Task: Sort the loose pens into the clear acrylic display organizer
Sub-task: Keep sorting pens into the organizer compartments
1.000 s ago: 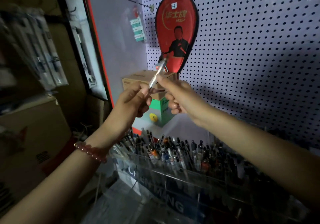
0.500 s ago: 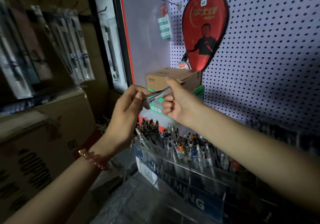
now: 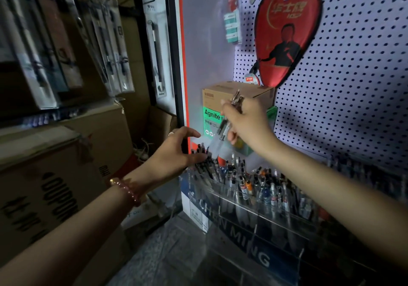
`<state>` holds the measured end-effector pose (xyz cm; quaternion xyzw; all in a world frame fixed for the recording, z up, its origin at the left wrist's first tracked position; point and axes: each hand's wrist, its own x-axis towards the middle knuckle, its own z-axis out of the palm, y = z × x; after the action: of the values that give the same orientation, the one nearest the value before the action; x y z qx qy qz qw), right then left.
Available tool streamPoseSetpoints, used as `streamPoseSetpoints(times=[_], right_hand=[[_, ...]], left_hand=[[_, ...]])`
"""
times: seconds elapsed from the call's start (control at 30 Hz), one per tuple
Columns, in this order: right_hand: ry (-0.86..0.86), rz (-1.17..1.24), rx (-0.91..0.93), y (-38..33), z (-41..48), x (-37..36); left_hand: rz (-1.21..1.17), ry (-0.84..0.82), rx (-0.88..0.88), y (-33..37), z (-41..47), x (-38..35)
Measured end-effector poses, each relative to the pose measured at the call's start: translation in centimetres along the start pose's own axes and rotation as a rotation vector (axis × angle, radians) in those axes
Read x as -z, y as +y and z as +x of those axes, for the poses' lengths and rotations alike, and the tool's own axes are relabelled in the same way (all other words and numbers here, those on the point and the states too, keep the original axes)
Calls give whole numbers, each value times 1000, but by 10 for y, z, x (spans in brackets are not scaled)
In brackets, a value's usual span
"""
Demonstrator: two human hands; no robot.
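The left hand (image 3: 176, 153) had released the clear-barrelled pen (image 3: 223, 131), fingers spread empty; the right hand (image 3: 247, 122), fingers curled, gripped it above the clear acrylic organizer (image 3: 254, 215), left end; insertion pending.

My bracelet (image 3: 127, 190) is pink beads. The paddle cover (image 3: 287, 31) is red with a black figure. The pegboard (image 3: 357, 82) is pale, dotted black. The box (image 3: 213, 100) is brown over green; the organizer (image 3: 242, 237) is clear, lettered white on blue.

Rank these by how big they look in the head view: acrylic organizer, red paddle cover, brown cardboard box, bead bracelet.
Largest first: acrylic organizer, red paddle cover, brown cardboard box (partly behind the right hand), bead bracelet.
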<state>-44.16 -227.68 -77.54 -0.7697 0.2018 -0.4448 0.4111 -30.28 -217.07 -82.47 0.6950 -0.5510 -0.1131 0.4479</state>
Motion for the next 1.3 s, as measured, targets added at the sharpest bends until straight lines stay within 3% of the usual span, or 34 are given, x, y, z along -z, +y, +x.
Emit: streamPoseSetpoints(times=[0.07,0.37,0.47,0.67,0.83,1.07,1.3], right_hand=[[-15,-133,75,6,0,-1],[-143,-576,81,31,10,-10],[-148,-596,91,29,9,-4],[-371,-707,-11,38,2,-8],[-472,-645,-29,40,4,-8],[-499,-734,-88,34,1,-3],[-488,-835,23,22,4,8]], left_hand=[[101,-36,41,-16,4,0],[-175,-199,155,-22,0,-22],[-248,-215,145,-21,-1,-24],[-323,-219,137,-20,0,-26],[-391,-238,165,-23,1,-26],[-315,-137,121,-27,2,-37],[-235,-110,13,-36,6,-44]])
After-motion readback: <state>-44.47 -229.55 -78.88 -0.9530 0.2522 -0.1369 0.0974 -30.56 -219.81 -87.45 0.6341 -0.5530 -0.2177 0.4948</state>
